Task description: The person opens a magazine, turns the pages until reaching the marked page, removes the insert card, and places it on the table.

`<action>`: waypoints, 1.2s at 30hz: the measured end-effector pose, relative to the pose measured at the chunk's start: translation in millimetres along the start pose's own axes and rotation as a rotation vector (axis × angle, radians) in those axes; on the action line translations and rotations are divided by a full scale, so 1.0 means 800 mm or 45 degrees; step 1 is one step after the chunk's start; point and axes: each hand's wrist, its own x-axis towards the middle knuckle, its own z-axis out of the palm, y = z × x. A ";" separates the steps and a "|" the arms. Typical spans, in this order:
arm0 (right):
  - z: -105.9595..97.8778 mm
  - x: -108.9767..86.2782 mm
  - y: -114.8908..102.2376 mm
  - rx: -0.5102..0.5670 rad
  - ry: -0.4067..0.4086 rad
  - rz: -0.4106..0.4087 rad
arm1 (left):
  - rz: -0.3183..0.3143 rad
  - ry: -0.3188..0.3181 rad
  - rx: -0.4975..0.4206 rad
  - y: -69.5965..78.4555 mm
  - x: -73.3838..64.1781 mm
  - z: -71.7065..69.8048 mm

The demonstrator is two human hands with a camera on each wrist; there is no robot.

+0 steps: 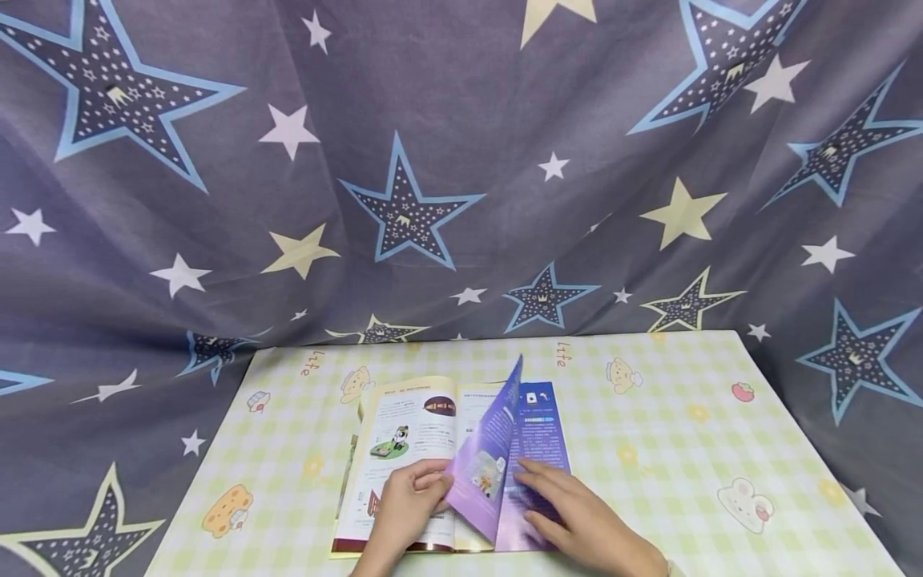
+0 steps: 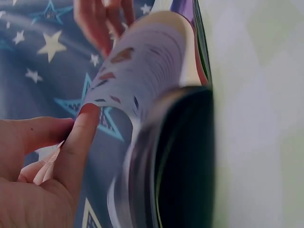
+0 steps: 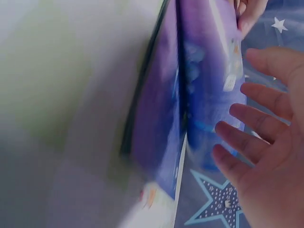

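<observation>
Two bare hands reached over an open book [image 1: 392,401] near the table's front edge. The left hand [image 1: 411,495], its forearm slanting up from below, pinched the lower corner of a raised purple page [image 1: 486,449] between thumb and forefinger. The right hand [image 1: 577,513], angled in from the lower right, lay palm toward the book, fingers extended and spread beside that page; whether they touched the paper was hard to tell. Beneath the book spread a checked tablecloth [image 1: 663,497] with cartoon prints, and behind it hung a star-patterned curtain [image 1: 497,104].
</observation>
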 end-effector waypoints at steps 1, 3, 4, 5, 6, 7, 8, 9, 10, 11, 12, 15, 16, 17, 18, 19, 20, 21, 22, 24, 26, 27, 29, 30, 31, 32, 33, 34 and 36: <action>-0.001 -0.003 0.002 -0.020 0.000 0.010 | -0.014 0.028 0.007 -0.001 -0.001 -0.005; -0.002 -0.009 0.007 -0.060 -0.003 0.030 | -0.038 0.093 0.017 -0.005 -0.004 -0.017; -0.003 -0.012 0.009 -0.074 -0.004 0.039 | -0.051 0.123 0.010 -0.007 -0.006 -0.023; -0.004 -0.014 0.011 -0.088 -0.009 0.051 | -0.071 0.154 0.001 -0.009 -0.008 -0.029; -0.005 -0.017 0.013 -0.090 -0.016 0.062 | -0.084 0.182 -0.018 -0.012 -0.010 -0.035; -0.005 -0.020 0.015 -0.096 -0.031 0.074 | -0.100 0.217 -0.016 -0.014 -0.012 -0.042; -0.006 -0.022 0.017 -0.100 -0.049 0.086 | -0.112 0.247 -0.015 -0.017 -0.015 -0.049; -0.006 -0.024 0.018 -0.108 -0.075 0.104 | -0.126 0.273 -0.018 -0.020 -0.018 -0.056; -0.007 -0.027 0.020 -0.114 -0.101 0.116 | -0.145 0.304 -0.006 -0.022 -0.021 -0.062; -0.008 -0.029 0.022 -0.122 -0.135 0.133 | -0.165 0.332 0.005 -0.024 -0.024 -0.069; -0.009 -0.031 0.023 -0.120 -0.171 0.148 | -0.182 0.356 0.020 -0.026 -0.026 -0.076; -0.011 -0.036 0.024 -0.105 -0.281 0.212 | -0.244 0.414 0.060 -0.031 -0.035 -0.094; -0.011 -0.037 0.025 -0.096 -0.309 0.232 | -0.261 0.430 0.069 -0.033 -0.037 -0.099; -0.012 -0.037 0.025 -0.091 -0.330 0.248 | -0.271 0.441 0.072 -0.034 -0.039 -0.103; -0.012 -0.037 0.025 -0.086 -0.339 0.254 | -0.274 0.448 0.077 -0.035 -0.042 -0.108; -0.012 -0.037 0.025 -0.083 -0.344 0.258 | -0.282 0.459 0.078 -0.036 -0.044 -0.111; -0.011 -0.038 0.026 -0.086 -0.344 0.257 | -0.290 0.469 0.074 -0.037 -0.046 -0.114; -0.011 -0.038 0.026 -0.088 -0.343 0.255 | -0.293 0.473 0.074 -0.038 -0.048 -0.117; -0.011 -0.038 0.026 -0.093 -0.339 0.247 | -0.296 0.471 0.074 -0.039 -0.050 -0.119; -0.012 -0.038 0.027 -0.094 -0.332 0.229 | -0.309 0.471 0.082 -0.041 -0.053 -0.122; -0.012 -0.039 0.028 -0.094 -0.335 0.227 | -0.323 0.474 0.100 -0.043 -0.056 -0.125; -0.012 -0.039 0.028 -0.094 -0.334 0.222 | -0.332 0.478 0.110 -0.044 -0.057 -0.126; -0.012 -0.039 0.029 -0.101 -0.317 0.199 | -0.351 0.492 0.120 -0.046 -0.059 -0.128; -0.013 -0.040 0.029 -0.104 -0.312 0.192 | -0.361 0.499 0.123 -0.046 -0.060 -0.128; -0.013 -0.040 0.030 -0.111 -0.304 0.183 | -0.376 0.510 0.124 -0.047 -0.060 -0.129; -0.013 -0.041 0.030 -0.119 -0.297 0.173 | -0.387 0.519 0.123 -0.047 -0.061 -0.129; -0.013 -0.041 0.030 -0.124 -0.287 0.161 | -0.397 0.528 0.117 -0.047 -0.061 -0.130; -0.013 -0.041 0.030 -0.130 -0.277 0.148 | -0.401 0.533 0.111 -0.047 -0.062 -0.130; -0.014 -0.042 0.030 -0.128 -0.275 0.141 | -0.401 0.543 0.098 -0.047 -0.063 -0.131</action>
